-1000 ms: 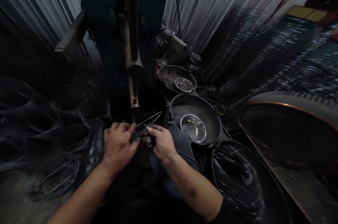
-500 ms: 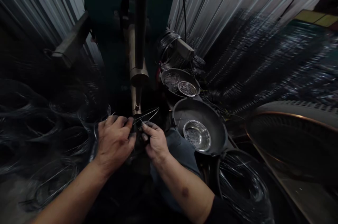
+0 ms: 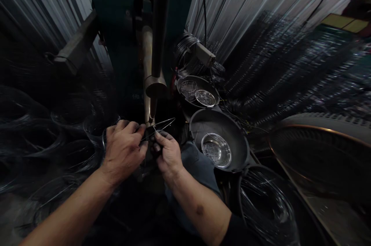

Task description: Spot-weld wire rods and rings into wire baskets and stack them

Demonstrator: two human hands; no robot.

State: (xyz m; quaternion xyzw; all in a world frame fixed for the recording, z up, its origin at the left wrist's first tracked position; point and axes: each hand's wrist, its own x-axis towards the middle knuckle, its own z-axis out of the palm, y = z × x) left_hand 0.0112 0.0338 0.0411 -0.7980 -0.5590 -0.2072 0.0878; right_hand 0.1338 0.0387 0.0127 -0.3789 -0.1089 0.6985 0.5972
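Observation:
Between my hands is a thin bent metal wire piece (image 3: 167, 122), its pointed loop sticking out to the right just below the machine's upright rod tip (image 3: 152, 117). My left hand (image 3: 124, 147) is closed on the wire's left part, fingers curled over it; the grip itself is partly hidden. With thumb and fingertips pinched together, my right hand (image 3: 170, 152) holds at the wire's near side, where a short thin wire seems to stand at the thumb tip. Whether the rod tip touches the wire I cannot tell. Fingertips on both hands are darkened.
Right of my knee, a dark round pan (image 3: 242, 149) bears a shiny metal bowl (image 3: 227, 153) of short wire pieces. Behind it stands another pan (image 3: 216, 101) with a bowl. Wire hoops (image 3: 78, 153) lie at left. A large fan-like guard (image 3: 319, 122) and coiled wire (image 3: 285, 199) are at right.
Both hands have shifted very slightly left in the picture while the machine appears a little further right. The wire loop between my hands looks flatter and nearer the rod tip.

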